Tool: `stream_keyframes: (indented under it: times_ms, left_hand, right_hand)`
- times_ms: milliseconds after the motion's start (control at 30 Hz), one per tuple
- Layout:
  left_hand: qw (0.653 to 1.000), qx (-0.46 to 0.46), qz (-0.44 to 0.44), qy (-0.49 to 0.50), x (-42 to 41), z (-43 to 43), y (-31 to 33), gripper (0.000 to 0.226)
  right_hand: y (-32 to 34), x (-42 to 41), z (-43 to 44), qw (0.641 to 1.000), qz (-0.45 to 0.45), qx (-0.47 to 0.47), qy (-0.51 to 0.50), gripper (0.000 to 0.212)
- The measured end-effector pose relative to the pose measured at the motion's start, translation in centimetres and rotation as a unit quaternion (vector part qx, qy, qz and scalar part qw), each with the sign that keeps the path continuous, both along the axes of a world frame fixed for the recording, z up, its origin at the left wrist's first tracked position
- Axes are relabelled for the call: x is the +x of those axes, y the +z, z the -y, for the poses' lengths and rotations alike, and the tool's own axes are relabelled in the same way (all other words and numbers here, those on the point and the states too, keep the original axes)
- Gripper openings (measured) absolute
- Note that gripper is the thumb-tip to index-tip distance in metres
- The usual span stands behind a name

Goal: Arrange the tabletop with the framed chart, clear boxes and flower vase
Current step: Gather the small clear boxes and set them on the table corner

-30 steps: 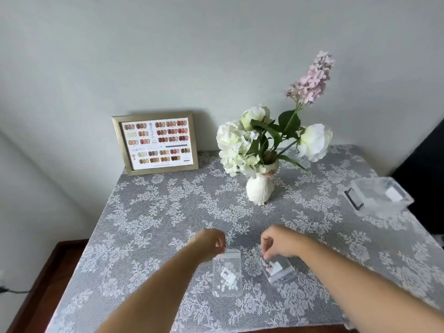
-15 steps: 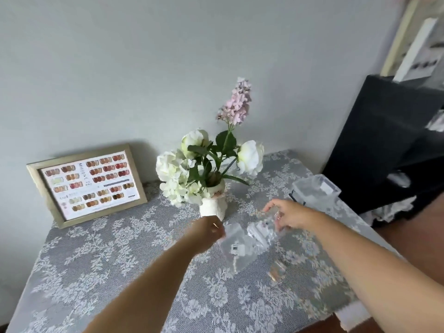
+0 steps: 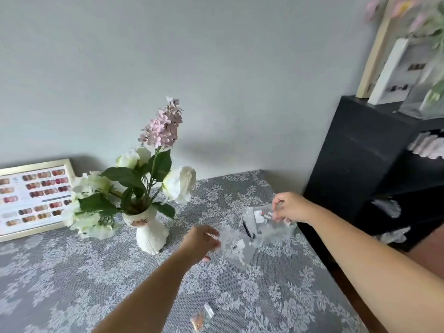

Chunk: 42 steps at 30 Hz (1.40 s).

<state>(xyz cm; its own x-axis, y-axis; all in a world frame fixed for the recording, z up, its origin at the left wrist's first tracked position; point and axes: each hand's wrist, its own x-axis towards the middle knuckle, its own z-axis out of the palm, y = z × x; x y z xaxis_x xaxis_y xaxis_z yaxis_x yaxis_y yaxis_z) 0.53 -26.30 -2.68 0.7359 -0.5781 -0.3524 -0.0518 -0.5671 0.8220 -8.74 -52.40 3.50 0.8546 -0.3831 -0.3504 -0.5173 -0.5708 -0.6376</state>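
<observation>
A grey table [image 3: 72, 280] fills the lower frame, covered by a lace cloth with a fine mesh ground and white floral motifs. To the far right stands a matte black shelf unit [image 3: 365, 164], box-shaped, with blurred pale items on its shelves and top.

At the far left, leaning against the plain wall, the framed chart [image 3: 33, 198] is a flat rectangle with a pale gold frame; rows of small oval colour samples in pinks, browns and reds cover its white sheet. Its left part is cut off by the frame edge.

Just right of it, the flower vase [image 3: 150, 233] stands upright on the cloth: a white, glossy ceramic body with a narrow neck and a small face drawn on it. It holds round white blooms, broad dark green leaves and one tall spike of tiny pink blossoms.

At the far right edge of the table a clear box [image 3: 266, 224] of hard, see-through plastic rests on the cloth, with a white label and a dark strip visible through it. The right hand [image 3: 292, 207] is over it, fingers pinched on a small thing at its top; what it is cannot be told.

The left hand [image 3: 200, 242] pinches the edge of a thin clear packet [image 3: 236, 247] with a barcode label, near the box's left side.

Near the table's front edge lies a tiny clear packet [image 3: 203, 317] with peach contents.
</observation>
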Motion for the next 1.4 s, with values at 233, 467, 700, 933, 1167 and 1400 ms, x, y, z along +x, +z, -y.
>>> stream_keyframes:
  times_ms: [233, 467, 700, 933, 1167, 1400]
  left_hand:
    - [0.995, -0.028, -0.055, 0.083, -0.7, 2.6, -0.6, 0.018]
    - [0.985, -0.029, -0.063, 0.158, -0.9, 2.6, -2.1, 0.018]
    - [0.982, -0.030, -0.059, 0.175, -0.8, 3.0, -2.4, 0.018]
    - [0.985, -0.032, -0.038, 0.164, -0.4, 5.0, -1.9, 0.018]
    - [0.990, -0.025, 0.002, 0.137, 0.0, 10.3, -1.4, 0.016]
    - [0.991, 0.052, 0.045, 0.114, -1.2, 15.7, -1.5, 0.022]
  right_hand:
    - [-1.7, 2.0, 5.1, 0.997, 0.013, -0.070, 0.031, 0.023]
    - [-5.4, 3.5, 5.3, 0.991, -0.046, -0.112, 0.063, 0.030]
    - [-8.2, 4.4, 4.8, 0.988, -0.079, -0.114, 0.072, 0.023]
    - [-7.8, 3.7, 5.2, 0.977, -0.045, -0.196, 0.075, 0.023]
    - [-7.0, 0.2, 7.6, 0.989, 0.020, -0.149, 0.001, 0.041]
    - [-8.9, -1.7, 7.1, 0.994, 0.052, -0.070, -0.068, 0.035]
